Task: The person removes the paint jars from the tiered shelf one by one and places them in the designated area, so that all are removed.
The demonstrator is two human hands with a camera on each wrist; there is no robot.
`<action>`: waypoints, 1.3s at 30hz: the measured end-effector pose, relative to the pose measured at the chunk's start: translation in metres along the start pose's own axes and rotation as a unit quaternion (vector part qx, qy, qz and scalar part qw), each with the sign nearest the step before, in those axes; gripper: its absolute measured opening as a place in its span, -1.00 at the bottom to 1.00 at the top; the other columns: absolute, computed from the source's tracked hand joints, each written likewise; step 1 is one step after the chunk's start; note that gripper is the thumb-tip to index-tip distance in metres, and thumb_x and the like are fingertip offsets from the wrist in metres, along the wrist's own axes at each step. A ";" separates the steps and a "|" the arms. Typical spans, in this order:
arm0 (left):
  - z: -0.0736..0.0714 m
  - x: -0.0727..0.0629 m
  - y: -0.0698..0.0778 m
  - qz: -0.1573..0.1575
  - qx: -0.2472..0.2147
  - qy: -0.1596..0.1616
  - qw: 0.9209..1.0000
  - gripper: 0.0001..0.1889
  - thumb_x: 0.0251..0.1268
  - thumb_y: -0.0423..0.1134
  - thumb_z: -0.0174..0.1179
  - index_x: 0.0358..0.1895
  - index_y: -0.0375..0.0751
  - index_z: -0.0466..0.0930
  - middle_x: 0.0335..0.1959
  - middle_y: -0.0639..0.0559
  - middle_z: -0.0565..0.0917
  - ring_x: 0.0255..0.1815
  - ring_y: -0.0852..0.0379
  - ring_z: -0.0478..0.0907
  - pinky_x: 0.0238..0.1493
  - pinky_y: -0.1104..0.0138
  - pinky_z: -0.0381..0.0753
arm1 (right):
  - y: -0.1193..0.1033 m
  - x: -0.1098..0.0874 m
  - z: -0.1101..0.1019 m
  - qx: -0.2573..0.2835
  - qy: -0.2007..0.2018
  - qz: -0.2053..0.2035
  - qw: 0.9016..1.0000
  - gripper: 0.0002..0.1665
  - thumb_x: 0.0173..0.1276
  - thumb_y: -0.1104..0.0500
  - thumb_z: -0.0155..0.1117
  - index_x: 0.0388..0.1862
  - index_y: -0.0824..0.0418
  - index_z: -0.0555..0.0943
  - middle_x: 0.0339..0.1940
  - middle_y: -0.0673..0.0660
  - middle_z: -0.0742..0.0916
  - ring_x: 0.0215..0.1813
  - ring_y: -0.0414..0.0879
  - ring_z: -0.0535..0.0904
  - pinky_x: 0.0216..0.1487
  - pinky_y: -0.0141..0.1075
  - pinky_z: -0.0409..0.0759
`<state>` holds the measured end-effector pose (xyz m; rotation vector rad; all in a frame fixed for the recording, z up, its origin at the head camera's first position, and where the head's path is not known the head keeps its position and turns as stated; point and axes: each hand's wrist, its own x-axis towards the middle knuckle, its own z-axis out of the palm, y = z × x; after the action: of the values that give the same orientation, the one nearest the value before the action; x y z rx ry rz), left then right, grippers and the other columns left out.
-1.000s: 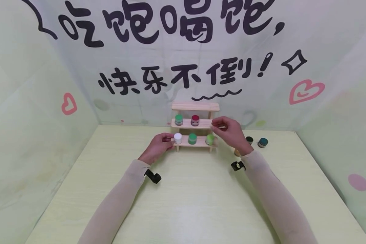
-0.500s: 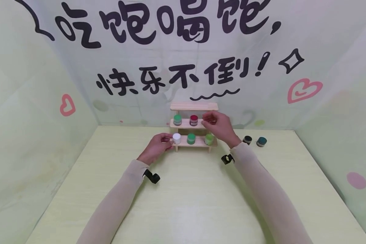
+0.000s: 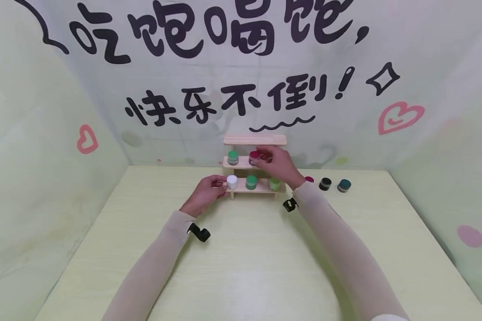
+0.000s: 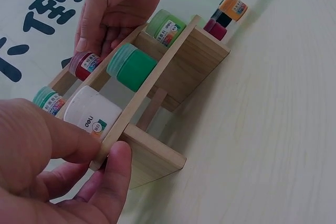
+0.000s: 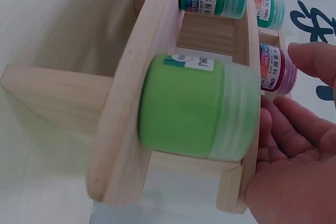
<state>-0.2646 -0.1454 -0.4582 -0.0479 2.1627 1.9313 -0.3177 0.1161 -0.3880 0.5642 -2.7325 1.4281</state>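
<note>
A small three-tier wooden display shelf (image 3: 255,140) stands by the back wall. My left hand (image 3: 204,192) grips the left end of its lowest board, fingers beside the white paint jar (image 4: 92,111). My right hand (image 3: 280,166) is at the middle board, thumb and finger at either side of the red paint jar's lid (image 5: 287,72). A mint-green paint jar (image 3: 233,158) sits left of the red one. On the lowest board, a green jar (image 4: 131,67) and a light-green jar (image 5: 184,108) follow the white one. The top board holds nothing.
On the table right of the shelf stand a magenta jar (image 3: 309,179), a black-lidded jar (image 3: 325,183) and a teal-lidded jar (image 3: 344,185). An orange jar (image 4: 233,8) shows in the left wrist view; the right arm hides it from the head camera.
My right hand has moved left along the middle board from its right end to the red jar. The magenta jar has come into view behind it. My left hand has stayed in place.
</note>
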 end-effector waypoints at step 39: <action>0.000 0.000 0.002 -0.014 -0.002 0.006 1.000 -0.62 0.56 -0.42 0.19 0.36 -0.31 0.52 0.18 -0.23 0.60 0.03 0.06 0.65 0.20 0.28 0.77 | 0.020 -0.053 -0.023 0.040 0.007 -0.022 0.999 -0.48 0.50 0.04 0.43 0.35 0.19 0.62 0.14 0.20 0.76 0.19 0.11 0.73 0.34 -0.01 0.72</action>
<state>-0.2648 -0.1455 -0.4563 -0.0903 2.1539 1.9260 -0.2780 0.1611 -0.3999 0.6115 -2.6447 1.5294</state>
